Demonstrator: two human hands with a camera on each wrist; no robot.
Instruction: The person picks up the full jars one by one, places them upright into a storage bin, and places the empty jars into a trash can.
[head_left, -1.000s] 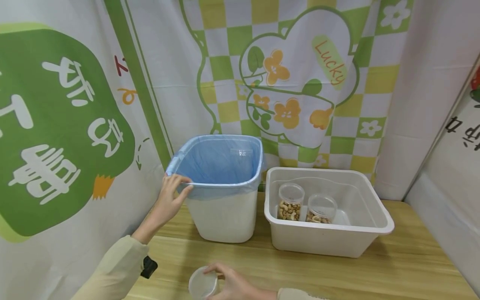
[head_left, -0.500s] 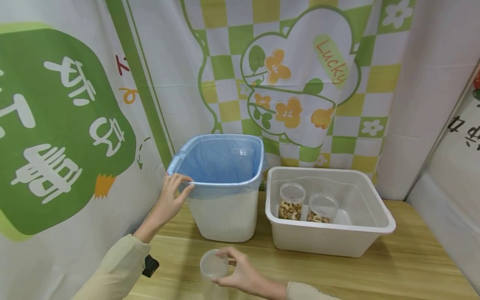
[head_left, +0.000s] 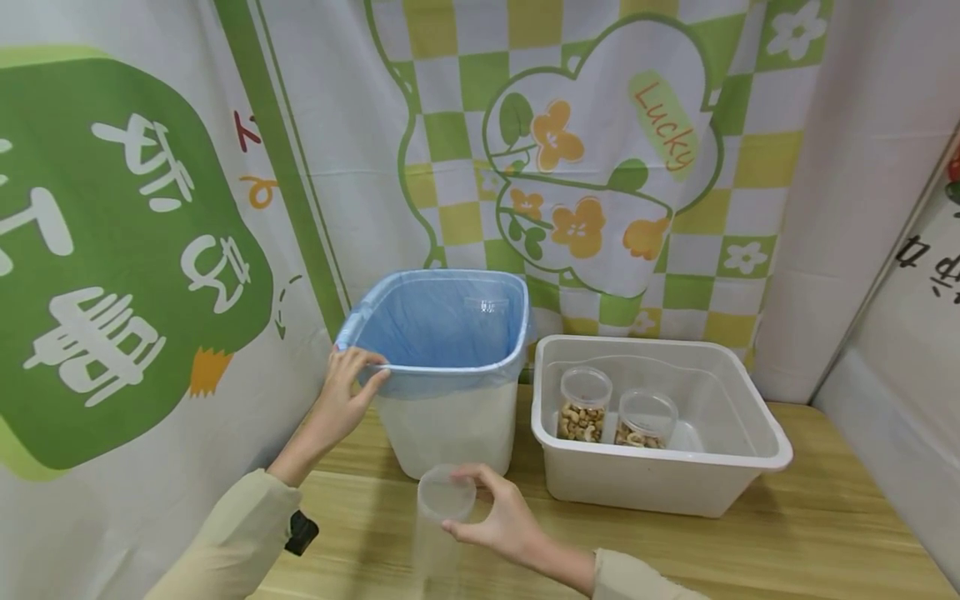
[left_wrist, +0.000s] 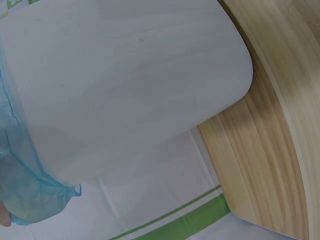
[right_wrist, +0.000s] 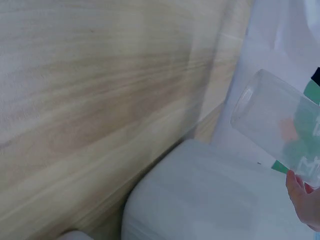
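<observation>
A white trash bin (head_left: pixel 450 425) with a blue liner (head_left: pixel 420 325) stands on the wooden table. My left hand (head_left: pixel 348 392) grips its left front rim, thumb and forefinger pinching the liner's edge; in the left wrist view only a fingertip (left_wrist: pixel 4 215) shows. In front of the bin, my right hand (head_left: pixel 498 508) holds a clear plastic jar (head_left: pixel 438 550) near its top, thumb and fingers around the side. The jar looks see-through with nothing inside, and its base (right_wrist: pixel 247 100) shows in the right wrist view. Another clear container (head_left: pixel 489 321) shows faintly inside the bin.
A white plastic tub (head_left: pixel 630 483) stands right of the bin. Inside it are two clear jars, one taller (head_left: pixel 583 408) and one tilted or lower (head_left: pixel 647 417), both with cashews. Printed cloth (head_left: pixel 600 167) hangs behind and at both sides of the table (head_left: pixel 810 533).
My right hand has carried the jar up and forward, toward the bin's front, and slightly right. My left hand stays on the bin rim.
</observation>
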